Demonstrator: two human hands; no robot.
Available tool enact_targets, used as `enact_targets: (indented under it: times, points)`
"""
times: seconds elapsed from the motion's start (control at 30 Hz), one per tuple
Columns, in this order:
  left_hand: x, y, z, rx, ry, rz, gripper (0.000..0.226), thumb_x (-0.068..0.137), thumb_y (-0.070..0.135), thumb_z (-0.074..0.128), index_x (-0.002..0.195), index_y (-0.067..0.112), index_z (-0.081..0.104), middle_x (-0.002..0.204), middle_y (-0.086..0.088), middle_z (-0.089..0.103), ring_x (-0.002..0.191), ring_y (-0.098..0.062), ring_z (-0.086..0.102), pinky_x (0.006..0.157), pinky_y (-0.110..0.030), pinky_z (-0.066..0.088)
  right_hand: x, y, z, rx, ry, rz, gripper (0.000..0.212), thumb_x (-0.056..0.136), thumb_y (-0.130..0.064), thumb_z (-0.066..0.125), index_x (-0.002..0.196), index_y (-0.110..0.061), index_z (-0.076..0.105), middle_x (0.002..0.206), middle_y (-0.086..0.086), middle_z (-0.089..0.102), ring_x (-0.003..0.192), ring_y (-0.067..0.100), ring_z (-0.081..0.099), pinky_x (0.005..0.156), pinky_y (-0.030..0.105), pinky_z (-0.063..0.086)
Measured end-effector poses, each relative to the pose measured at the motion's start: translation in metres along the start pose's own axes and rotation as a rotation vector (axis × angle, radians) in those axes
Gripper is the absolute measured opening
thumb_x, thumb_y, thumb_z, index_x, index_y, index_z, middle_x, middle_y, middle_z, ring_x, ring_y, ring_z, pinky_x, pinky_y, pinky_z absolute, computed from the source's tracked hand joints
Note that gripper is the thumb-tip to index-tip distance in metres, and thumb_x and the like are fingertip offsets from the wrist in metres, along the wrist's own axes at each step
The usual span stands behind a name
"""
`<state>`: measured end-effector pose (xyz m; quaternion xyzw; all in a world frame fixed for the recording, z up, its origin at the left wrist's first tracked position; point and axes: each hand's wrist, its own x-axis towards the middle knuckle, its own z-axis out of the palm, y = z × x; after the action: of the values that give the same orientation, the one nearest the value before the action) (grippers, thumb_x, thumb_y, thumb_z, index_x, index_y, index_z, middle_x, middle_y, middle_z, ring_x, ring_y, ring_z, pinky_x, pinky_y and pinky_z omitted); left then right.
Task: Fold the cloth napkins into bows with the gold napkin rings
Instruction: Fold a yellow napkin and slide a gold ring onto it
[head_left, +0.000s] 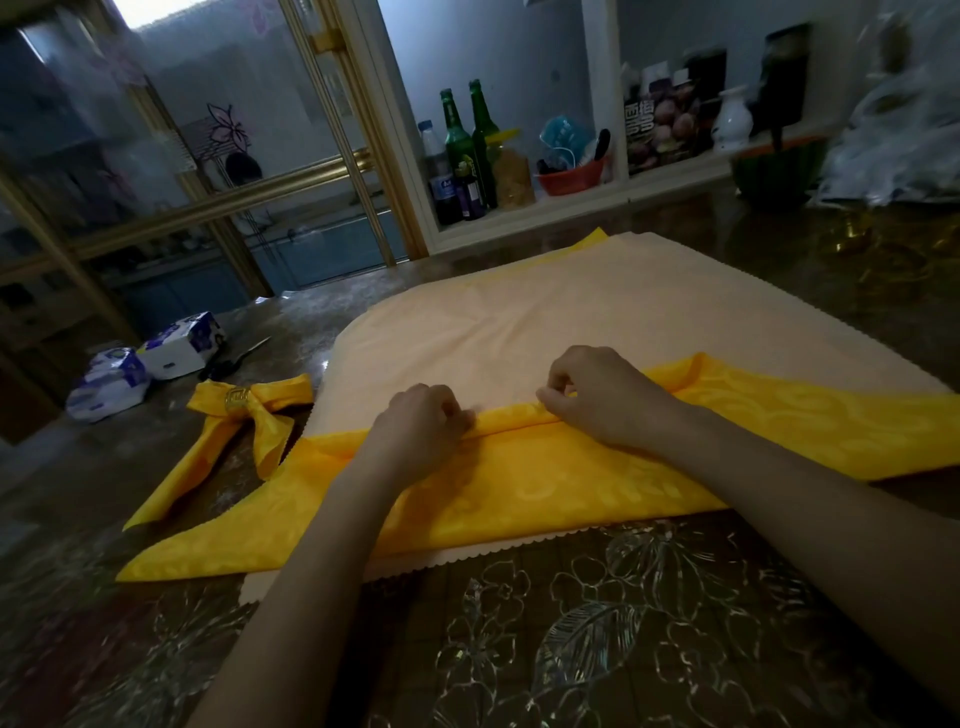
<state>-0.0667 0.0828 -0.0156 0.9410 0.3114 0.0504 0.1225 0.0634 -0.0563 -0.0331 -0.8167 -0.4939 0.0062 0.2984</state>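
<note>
both hands on the yellow damask cloth napkin, a long folded band across the near side of the pale peach scallop-edged cloth on the glass-covered floral tabletop. left hand and right hand each pinch the band's far folded edge, fingers curled. risks as i judge them: catching the peach cloth in the pinch and dragging it; uneven pull skewing the band; the upturned right end springing open. finished yellow napkin bow with gold ring lies well left. no spare ring in view.
</note>
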Motion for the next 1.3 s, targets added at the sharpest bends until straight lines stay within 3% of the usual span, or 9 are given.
enact_targets:
  times: [0.17, 0.27, 0.4, 0.47, 0.6, 0.8, 0.97, 1.1, 1.3]
  points:
    - [0.01, -0.015, 0.015, 0.049, -0.183, -0.024, 0.052, 0.102, 0.038, 0.024, 0.147, 0.014, 0.016, 0.156, -0.01, 0.013, 0.143, -0.024, 0.013, 0.116, -0.038, 0.014, 0.003, 0.011, 0.007, -0.228, -0.224, 0.07, 0.049, 0.101, -0.039, 0.028, 0.142, -0.012, 0.03, 0.151, 0.011, 0.028, 0.137, 0.027, 0.027, 0.111, 0.04, 0.021]
    - [0.011, -0.028, 0.014, 0.04, -0.261, -0.004, 0.055, 0.101, 0.043, 0.02, 0.15, 0.021, 0.009, 0.159, -0.004, -0.003, 0.145, -0.019, -0.005, 0.117, -0.035, 0.001, 0.003, 0.015, 0.005, -0.289, -0.331, 0.067, 0.054, 0.102, -0.042, 0.019, 0.149, -0.017, 0.018, 0.159, 0.007, 0.01, 0.145, 0.024, 0.008, 0.116, 0.042, 0.005]
    - [0.006, -0.023, -0.002, -0.201, -0.244, 0.045, 0.038, 0.101, 0.027, 0.035, 0.139, 0.022, 0.038, 0.145, -0.002, 0.031, 0.131, -0.021, 0.033, 0.093, -0.025, 0.035, 0.006, 0.015, -0.012, -0.088, -0.258, 0.034, 0.036, 0.097, -0.037, 0.045, 0.126, -0.019, 0.053, 0.133, 0.003, 0.05, 0.117, 0.02, 0.047, 0.1, 0.037, 0.038]
    - [0.004, -0.023, -0.009, -0.188, -0.205, 0.075, 0.03, 0.099, 0.02, 0.042, 0.129, 0.021, 0.048, 0.132, -0.002, 0.043, 0.115, -0.017, 0.043, 0.077, -0.021, 0.04, 0.005, 0.016, -0.024, 0.012, -0.289, 0.035, 0.027, 0.092, -0.029, 0.055, 0.117, -0.019, 0.06, 0.12, -0.002, 0.054, 0.104, 0.013, 0.049, 0.086, 0.026, 0.043]
    - [0.004, -0.026, -0.012, -0.14, -0.1, 0.085, 0.022, 0.094, 0.017, 0.053, 0.115, 0.016, 0.058, 0.128, -0.006, 0.054, 0.116, -0.02, 0.05, 0.089, -0.028, 0.042, 0.005, 0.015, -0.03, -0.016, -0.263, -0.005, 0.021, 0.088, -0.018, 0.06, 0.109, -0.018, 0.062, 0.102, -0.004, 0.054, 0.093, 0.01, 0.05, 0.069, 0.015, 0.042]
    - [0.002, -0.01, 0.0, -0.164, 0.159, 0.163, 0.02, 0.089, 0.002, 0.055, 0.105, 0.014, 0.059, 0.123, -0.006, 0.055, 0.118, -0.02, 0.048, 0.092, -0.025, 0.039, 0.002, 0.011, -0.027, -0.317, 0.017, -0.1, 0.013, 0.088, -0.01, 0.055, 0.09, -0.022, 0.049, 0.097, -0.001, 0.051, 0.09, 0.015, 0.047, 0.082, 0.028, 0.038]
    - [0.0, -0.009, -0.005, -0.116, -0.041, 0.113, 0.016, 0.089, 0.011, 0.058, 0.097, 0.025, 0.057, 0.124, -0.003, 0.051, 0.113, -0.021, 0.048, 0.087, -0.028, 0.039, 0.0, 0.011, -0.036, -0.286, -0.248, 0.029, 0.018, 0.086, -0.01, 0.053, 0.099, -0.019, 0.059, 0.107, 0.0, 0.052, 0.093, 0.017, 0.045, 0.083, 0.029, 0.033]
    - [-0.003, -0.007, -0.011, -0.181, -0.051, 0.124, 0.012, 0.091, 0.018, 0.059, 0.1, 0.016, 0.066, 0.124, -0.001, 0.055, 0.116, -0.015, 0.047, 0.088, -0.021, 0.032, 0.004, 0.016, -0.037, -0.181, -0.216, 0.059, 0.024, 0.091, -0.03, 0.055, 0.108, -0.015, 0.064, 0.112, 0.002, 0.06, 0.1, 0.018, 0.054, 0.086, 0.031, 0.042]
    - [-0.003, -0.008, -0.007, -0.194, -0.007, 0.146, 0.009, 0.087, 0.015, 0.064, 0.089, 0.024, 0.062, 0.105, 0.001, 0.062, 0.105, -0.014, 0.055, 0.079, -0.018, 0.044, 0.005, 0.024, -0.039, -0.042, -0.233, 0.024, 0.005, 0.085, -0.016, 0.065, 0.088, -0.02, 0.065, 0.089, -0.005, 0.057, 0.09, 0.013, 0.054, 0.073, 0.023, 0.045]
